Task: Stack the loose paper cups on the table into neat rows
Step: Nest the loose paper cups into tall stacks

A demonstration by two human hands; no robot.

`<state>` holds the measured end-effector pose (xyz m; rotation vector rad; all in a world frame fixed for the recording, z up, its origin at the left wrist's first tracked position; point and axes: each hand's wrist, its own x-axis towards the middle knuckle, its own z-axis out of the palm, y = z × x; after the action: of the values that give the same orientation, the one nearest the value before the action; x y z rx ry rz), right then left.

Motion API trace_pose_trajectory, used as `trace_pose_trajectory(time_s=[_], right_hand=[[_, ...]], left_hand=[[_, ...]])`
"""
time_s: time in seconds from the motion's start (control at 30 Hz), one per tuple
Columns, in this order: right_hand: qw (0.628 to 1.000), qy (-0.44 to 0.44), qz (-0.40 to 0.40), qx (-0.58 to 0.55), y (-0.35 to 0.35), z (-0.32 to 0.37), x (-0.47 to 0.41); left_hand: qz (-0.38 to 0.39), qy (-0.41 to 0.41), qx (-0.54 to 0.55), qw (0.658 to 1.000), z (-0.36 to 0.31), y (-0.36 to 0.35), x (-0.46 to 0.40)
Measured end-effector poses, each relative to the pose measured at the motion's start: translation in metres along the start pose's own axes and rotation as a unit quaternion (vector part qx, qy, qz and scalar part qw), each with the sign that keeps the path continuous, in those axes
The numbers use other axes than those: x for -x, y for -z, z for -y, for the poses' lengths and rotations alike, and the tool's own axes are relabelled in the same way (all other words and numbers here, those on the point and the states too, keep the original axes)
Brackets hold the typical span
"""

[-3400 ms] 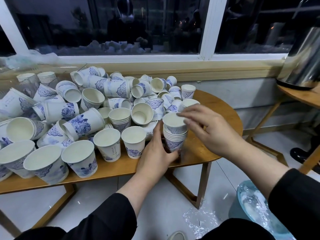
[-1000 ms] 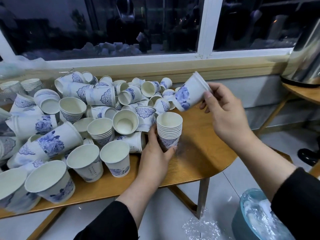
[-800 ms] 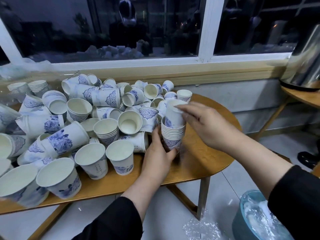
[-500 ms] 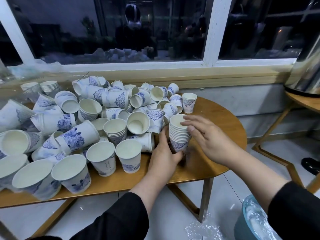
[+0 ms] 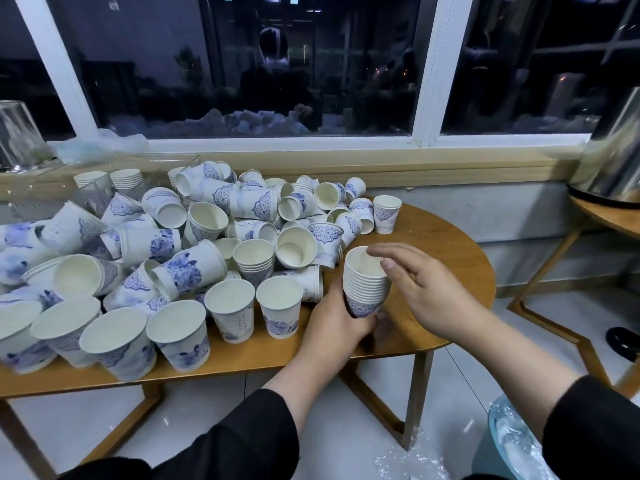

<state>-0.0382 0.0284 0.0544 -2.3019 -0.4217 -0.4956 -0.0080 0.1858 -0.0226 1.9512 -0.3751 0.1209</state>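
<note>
1. Heaped across the left and middle of the wooden table [image 5: 446, 244]: loose paper cups [image 5: 194, 268], many tipped on their sides, mouths facing every way, a few already nested in short runs. Not yet sorted, by the look of it.
2. Nearer the front edge, several upright single cups [image 5: 278, 304] standing side by side, mouths up, probably easy to lift next.
3. Right of the heap, on bare tabletop: the growing stack [image 5: 366, 284], upright, many rims showing one inside another. Likely built here to keep it clear of the tumbling pile.
4. Wrapped around the stack's lower part from the near-left side: the left hand [image 5: 334, 325], fingers curled snugly against the bottom cup, thumb side up. Apparently bracing the stack so pressing from above does not topple or slide it.
5. Poised at the stack's rim from the right: the right hand [image 5: 420, 294], fingers loosely spread and slightly bent, holding nothing, fingertips at or just over the top cup's mouth. Whether touching the rim, cannot tell.
</note>
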Motion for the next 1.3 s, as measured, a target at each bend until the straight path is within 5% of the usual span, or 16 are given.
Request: trace_pose_trajectory(time_s=[0.17, 0.5, 0.7, 1.0, 1.17, 1.3], right_hand=[[0.998, -0.018, -0.056, 0.022, -0.002, 0.018, -0.028], [0.954, -0.134, 0.183, 0.196, -0.008, 0.028, -0.122], [0.94, -0.151, 0.23, 0.203, -0.027, 0.016, -0.151], [0.974, -0.164, 0.117, 0.1, -0.013, 0.012, -0.144], [0.989, -0.037, -0.093, 0.104, 0.026, 0.034, -0.111], [0.991, 0.044, -0.085, 0.097, 0.039, 0.049, -0.062]], left_hand=[[-0.008, 0.022, -0.007, 1.0, 0.004, 0.007, -0.001], [-0.01, 0.027, -0.02, 0.999, 0.011, 0.008, -0.002], [-0.009, 0.025, -0.008, 1.0, 0.011, 0.01, -0.001], [-0.017, 0.024, -0.01, 1.0, 0.012, 0.009, -0.001], [-0.022, 0.022, -0.014, 0.999, 0.012, 0.007, -0.002], [-0.026, 0.03, -0.013, 0.999, 0.011, 0.006, -0.001]])
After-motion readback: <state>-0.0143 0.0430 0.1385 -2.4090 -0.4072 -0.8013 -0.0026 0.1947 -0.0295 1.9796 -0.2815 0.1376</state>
